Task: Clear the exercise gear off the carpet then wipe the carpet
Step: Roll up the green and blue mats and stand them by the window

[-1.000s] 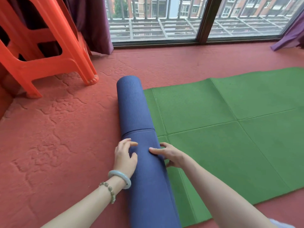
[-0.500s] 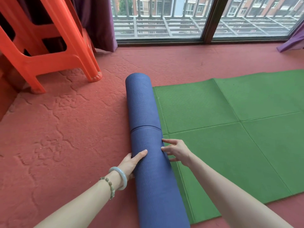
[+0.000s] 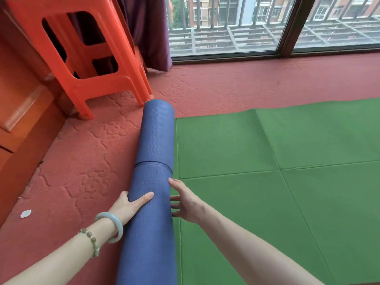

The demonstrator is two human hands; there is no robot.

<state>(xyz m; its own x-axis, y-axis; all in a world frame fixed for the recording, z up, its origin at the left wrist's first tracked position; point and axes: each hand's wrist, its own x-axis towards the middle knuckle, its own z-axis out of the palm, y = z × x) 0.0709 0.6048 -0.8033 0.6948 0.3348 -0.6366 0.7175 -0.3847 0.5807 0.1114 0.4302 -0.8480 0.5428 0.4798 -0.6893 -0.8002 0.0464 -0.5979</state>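
1. My left grip (image 3: 131, 206) clasps the rolled blue yoga mat (image 3: 153, 145) from its left side. The thumb lies across the top of the roll and the palm sits against its flank. The other fingers are hidden beneath it.
2. My right grip (image 3: 186, 202) is spread, with the fingers nearly straight. Their tips rest against the roll's right flank, opposite the left grip, and it closes round nothing.
3. The roll runs lengthwise between my two grips, from the near edge of view out well beyond them. It lies on the red carpet (image 3: 82, 161), and a seam rings it just beyond my fingertips.
4. Its far end sits just beside a foot of the stacked orange plastic stools (image 3: 98, 64), beyond and left of my left grip. I cannot tell whether they touch.
5. A green folding mat (image 3: 267, 145) lies flat beneath and to the right of my right grip, with its left edge along the roll. Its fold creases cross to the right of that grip.
6. Behind my left grip, the wrist carries a pale green bangle (image 3: 115, 225) and then a bead bracelet (image 3: 92, 241).
7. A small pale scrap (image 3: 25, 213) lies on the carpet, well to the left of my left grip.
8. Far beyond both grips a purple curtain (image 3: 148, 27) hangs beside a barred window (image 3: 226, 23).
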